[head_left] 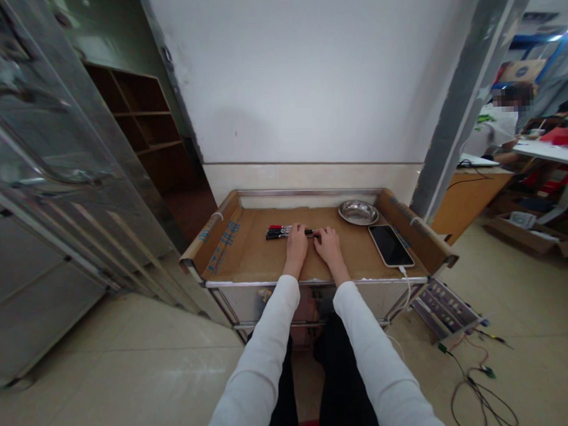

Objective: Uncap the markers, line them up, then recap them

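Note:
A small bunch of pens, dark with some red at the far one, lies crosswise on the cardboard-lined top of a cart. My left hand is closed over the middle of the bunch, its fingers wrapped down around the pens. Just to its right, my right hand has its fingers bent together at the dark right-hand ends of the pens. How many pens each hand grips is hidden by the fingers.
A shiny metal bowl stands at the back right of the cardboard surface. In front of it lies a phone with a white cable plugged in. Raised cardboard sides edge the cart. A person sits far right; cables trail on the floor.

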Available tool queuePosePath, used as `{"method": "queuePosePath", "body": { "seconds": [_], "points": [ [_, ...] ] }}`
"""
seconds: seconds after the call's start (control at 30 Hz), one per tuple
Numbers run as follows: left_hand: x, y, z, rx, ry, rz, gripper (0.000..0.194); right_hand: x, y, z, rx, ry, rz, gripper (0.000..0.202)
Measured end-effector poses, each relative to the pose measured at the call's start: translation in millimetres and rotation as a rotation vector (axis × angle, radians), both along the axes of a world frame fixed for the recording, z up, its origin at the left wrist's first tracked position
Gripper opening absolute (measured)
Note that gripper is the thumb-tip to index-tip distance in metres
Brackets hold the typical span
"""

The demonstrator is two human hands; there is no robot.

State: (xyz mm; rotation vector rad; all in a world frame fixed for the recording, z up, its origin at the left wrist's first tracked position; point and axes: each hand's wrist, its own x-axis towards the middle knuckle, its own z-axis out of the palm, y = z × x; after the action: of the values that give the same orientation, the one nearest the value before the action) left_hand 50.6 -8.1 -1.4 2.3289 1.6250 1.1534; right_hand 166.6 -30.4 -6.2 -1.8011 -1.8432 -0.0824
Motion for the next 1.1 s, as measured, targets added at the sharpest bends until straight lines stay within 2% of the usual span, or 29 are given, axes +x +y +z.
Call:
{"method": "queuePosePath", "body": {
  "seconds": [0.13, 0.23, 0.4, 0.57, 1.1],
  "points": [
    [2.7, -3.0, 0.3, 0.025, 0.096, -0.040, 0.016, -0.4, -0.6, 0.6, -0.007, -0.026, -0.019, 0.020],
    [3.3, -3.6, -2.1, 0.024, 0.121, -0.023, 0.010, -0.3, -2.0, 1.6, -0.005, -0.026, -0.029, 0.019],
    [3.0, -3.7, -2.3, 0.011, 0.112, 0.058, 0.012, -0.2, -3.6, 3.6, 0.006, -0.014, -0.087, 0.019],
    [3.0, -5.3, -0.3, 0.018, 0.123, 0.109, 0.006, -1.7, -5.0, 5.7, 0.016, 0.007, -0.099, 0.019],
    [4.1, -5.9, -3.3, 0.034, 0.120, 0.104, 0.012, -2.7, -5.2, 3.6, 0.003, -0.032, -0.090, 0.029]
  ]
}}
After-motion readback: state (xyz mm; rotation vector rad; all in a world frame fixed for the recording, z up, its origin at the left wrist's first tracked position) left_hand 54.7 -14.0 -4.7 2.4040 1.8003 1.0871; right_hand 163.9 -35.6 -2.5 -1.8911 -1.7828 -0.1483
